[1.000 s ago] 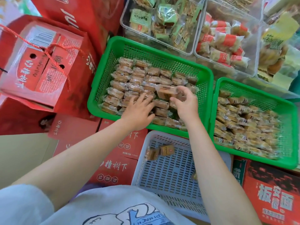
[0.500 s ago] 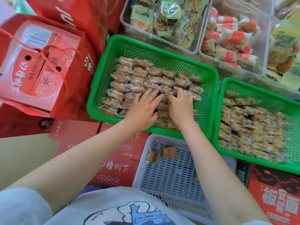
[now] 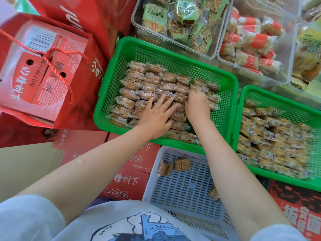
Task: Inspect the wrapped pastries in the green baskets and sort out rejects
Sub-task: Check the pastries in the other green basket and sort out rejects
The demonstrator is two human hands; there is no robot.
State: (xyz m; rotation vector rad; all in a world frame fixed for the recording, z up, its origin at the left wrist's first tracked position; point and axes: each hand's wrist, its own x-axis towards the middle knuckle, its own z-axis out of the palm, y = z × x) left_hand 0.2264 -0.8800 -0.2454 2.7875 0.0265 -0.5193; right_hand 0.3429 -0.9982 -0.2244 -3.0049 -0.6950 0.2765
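The single head-worn camera looks steeply down, close above the left green basket (image 3: 166, 49), arms reaching forward beneath it.

Two bright green baskets (image 3: 225, 80) hold golden-brown pastries (image 3: 166, 86) in clear wrap. A pale blue slotted basket (image 3: 182, 192) sits beside red boxes (image 3: 43, 66).

A snack shop or food-packing stockroom around me, red gift boxes (image 3: 43, 72) with cord handles stacked at my left, clear tubs (image 3: 175, 20) of wrapped snacks ahead, green baskets (image 3: 173, 49) packed with wrapped pastries (image 3: 156, 84)
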